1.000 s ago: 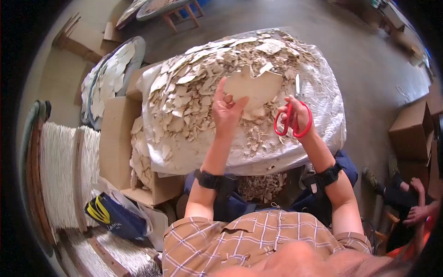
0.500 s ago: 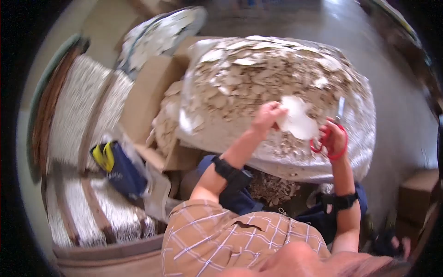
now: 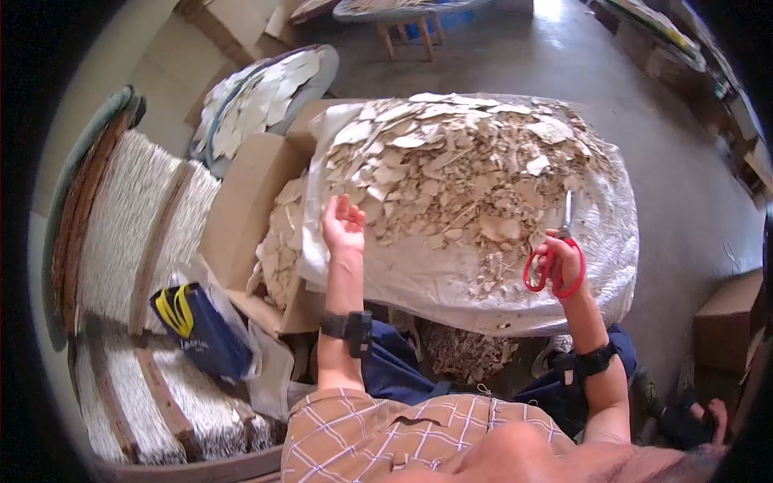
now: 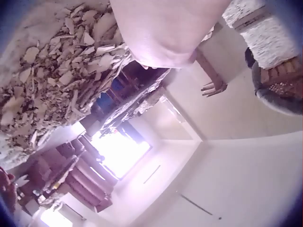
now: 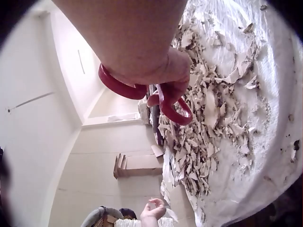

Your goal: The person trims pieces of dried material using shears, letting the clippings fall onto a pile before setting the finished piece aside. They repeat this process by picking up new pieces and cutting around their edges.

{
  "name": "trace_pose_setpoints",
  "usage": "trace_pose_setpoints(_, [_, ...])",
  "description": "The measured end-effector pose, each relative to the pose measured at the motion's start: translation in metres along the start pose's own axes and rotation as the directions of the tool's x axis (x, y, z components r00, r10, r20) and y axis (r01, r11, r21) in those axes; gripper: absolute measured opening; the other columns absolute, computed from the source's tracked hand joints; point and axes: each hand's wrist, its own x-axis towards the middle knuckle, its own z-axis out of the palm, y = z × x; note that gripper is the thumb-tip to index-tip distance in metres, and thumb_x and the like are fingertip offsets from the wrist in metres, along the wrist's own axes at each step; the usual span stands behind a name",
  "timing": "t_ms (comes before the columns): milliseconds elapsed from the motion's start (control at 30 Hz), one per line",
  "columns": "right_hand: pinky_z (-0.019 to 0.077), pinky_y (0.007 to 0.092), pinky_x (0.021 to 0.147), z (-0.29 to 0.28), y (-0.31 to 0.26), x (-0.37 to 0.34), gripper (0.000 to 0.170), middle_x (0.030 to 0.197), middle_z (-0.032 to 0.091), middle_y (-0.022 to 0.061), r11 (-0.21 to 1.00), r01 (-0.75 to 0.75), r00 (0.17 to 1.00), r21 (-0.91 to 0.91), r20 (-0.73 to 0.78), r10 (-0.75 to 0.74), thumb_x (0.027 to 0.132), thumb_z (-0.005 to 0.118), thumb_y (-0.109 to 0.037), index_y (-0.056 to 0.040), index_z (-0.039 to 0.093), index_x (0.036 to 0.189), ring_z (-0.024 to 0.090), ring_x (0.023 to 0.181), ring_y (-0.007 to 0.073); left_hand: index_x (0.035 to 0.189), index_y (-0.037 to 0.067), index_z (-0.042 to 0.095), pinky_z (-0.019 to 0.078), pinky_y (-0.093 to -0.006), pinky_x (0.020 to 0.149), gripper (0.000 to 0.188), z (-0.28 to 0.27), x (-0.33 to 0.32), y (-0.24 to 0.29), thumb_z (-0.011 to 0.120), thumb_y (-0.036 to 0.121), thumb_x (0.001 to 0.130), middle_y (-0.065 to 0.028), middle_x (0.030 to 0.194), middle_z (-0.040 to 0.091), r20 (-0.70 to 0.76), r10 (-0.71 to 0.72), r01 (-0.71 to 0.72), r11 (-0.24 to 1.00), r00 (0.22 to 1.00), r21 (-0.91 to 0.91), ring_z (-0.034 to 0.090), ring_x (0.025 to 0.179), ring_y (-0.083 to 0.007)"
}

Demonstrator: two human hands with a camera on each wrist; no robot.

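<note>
My right hand (image 3: 561,262) holds scissors (image 3: 568,217) by their red handles, with the blades pointing away from me over the right part of the sheet-covered table. Its fingers are around the red loops (image 5: 176,116) in the right wrist view. My left hand (image 3: 345,228) is at the table's left edge, palm turned up and fingers loosely bent, with nothing in it. A heap of pale, thin, flat broken pieces (image 3: 451,169) covers much of the white plastic sheet (image 3: 386,270). Beside the left hand stands a cardboard box (image 3: 245,193) with larger flat pieces (image 3: 282,241) inside.
Racks of stacked white sheets (image 3: 129,225) and a dark blue bag (image 3: 205,334) with yellow handles are at the left. A round tray of pale pieces (image 3: 266,97) stands behind the box. Another person (image 3: 684,419) sits at the lower right, near a cardboard box (image 3: 729,314).
My left hand held a pale flat piece beside the scissors; it has moved left towards the box and released it. My right hand still holds the scissors. The head view has shifted.
</note>
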Motion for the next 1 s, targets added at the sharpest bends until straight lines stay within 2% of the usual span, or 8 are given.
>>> trace_pose_setpoints(100, [0.044,0.0238,0.049,0.007,-0.001,-0.005,0.027,0.069,0.055,0.0071,1.0,0.006,1.0,0.014,0.001,-0.006,0.077,0.055,-0.01,-0.0057,0.045,0.102,0.052,0.053,0.0126,0.091,0.015,0.056,0.0455,-0.0287,0.05,0.011,0.018,-0.002,-0.033,0.059,0.019,0.081,-0.0015,0.083,0.062,0.161,-0.209,0.185,0.971,0.965,0.154,0.055,0.058,-0.0129])
trace_pose_setpoints(333, [0.044,0.0243,0.05,-0.005,-0.007,-0.013,0.032,0.071,0.056,0.0094,1.0,0.001,1.0,-0.01,0.014,-0.001,0.078,0.054,-0.01,-0.0032,0.044,0.107,0.053,0.054,0.0145,0.099,0.008,0.056,0.0512,-0.0331,0.06,0.017,0.06,-0.017,-0.097,0.053,0.016,0.085,-0.0066,0.089,0.063,0.378,-0.337,0.185,0.904,0.862,0.384,0.061,0.07,-0.0162])
trace_pose_setpoints(467, [0.0439,0.0244,0.05,-0.013,-0.016,-0.022,0.032,0.071,0.056,0.0093,0.999,0.001,1.0,0.051,0.001,-0.001,0.078,0.053,-0.011,-0.003,0.044,0.107,0.052,0.054,0.0145,0.095,0.006,0.057,0.0514,-0.0381,0.068,0.019,0.07,0.001,-0.133,0.048,0.022,0.088,-0.0097,0.088,0.064,0.265,-0.567,0.431,0.793,0.78,0.429,0.061,0.078,-0.0212])
trace_pose_setpoints(633, [0.0437,0.0247,0.05,-0.029,-0.023,-0.025,0.033,0.07,0.056,0.0087,0.999,0.043,0.999,-0.003,-0.03,-0.043,0.078,0.052,-0.012,-0.0008,0.042,0.108,0.052,0.052,0.0141,0.085,0.005,0.057,0.0524,-0.0396,0.064,0.018,0.081,0.044,-0.177,0.048,0.021,0.087,-0.0095,0.081,0.064,0.255,-0.488,0.431,0.868,0.835,0.248,0.062,0.074,-0.0218])
trace_pose_setpoints(700, [0.0436,0.0247,0.05,-0.034,-0.026,-0.026,0.033,0.07,0.056,0.0086,0.999,0.053,0.998,0.004,-0.042,-0.053,0.078,0.052,-0.012,-0.0004,0.042,0.108,0.052,0.052,0.0139,0.082,0.003,0.057,0.0536,-0.0371,0.056,0.016,0.086,0.064,-0.187,0.052,0.019,0.085,-0.0093,0.075,0.063,0.133,-0.386,0.357,0.912,0.913,0.203,0.062,0.065,-0.0215])
trace_pose_setpoints(767, [0.0435,0.0247,0.05,-0.037,-0.03,-0.027,0.034,0.07,0.056,0.0085,0.998,0.057,0.996,0.012,-0.062,-0.056,0.078,0.051,-0.013,0.0001,0.042,0.108,0.053,0.053,0.0138,0.075,0.002,0.059,0.0538,-0.0376,0.054,0.018,0.088,0.071,-0.189,0.053,0.017,0.082,-0.0094,0.069,0.063,0.14,-0.239,0.188,0.934,0.961,0.304,0.061,0.058,-0.0214])
trace_pose_setpoints(900, [0.0437,0.0243,0.051,-0.033,-0.038,-0.03,0.034,0.07,0.056,0.0081,0.995,0.088,0.995,0.038,-0.056,-0.086,0.078,0.052,-0.014,0.0002,0.043,0.108,0.053,0.053,0.0134,0.073,0.002,0.057,0.0544,-0.0341,0.05,0.006,0.093,0.053,-0.18,0.056,0.007,0.077,-0.0084,0.063,0.06,-0.005,-0.044,0.043,0.935,0.999,0.353,0.061,0.055,-0.019])
trace_pose_setpoints(1000, [0.0437,0.0241,0.05,-0.029,-0.036,-0.03,0.031,0.07,0.057,0.008,0.994,0.094,0.995,0.047,-0.027,-0.093,0.078,0.053,-0.014,-0.0002,0.045,0.105,0.053,0.053,0.0128,0.072,0.003,0.056,0.0547,-0.0323,0.052,0.004,0.082,0.035,-0.163,0.056,0.005,0.076,-0.0084,0.063,0.06,-0.001,-0.199,0.191,0.936,0.98,0.297,0.06,0.055,-0.0177])
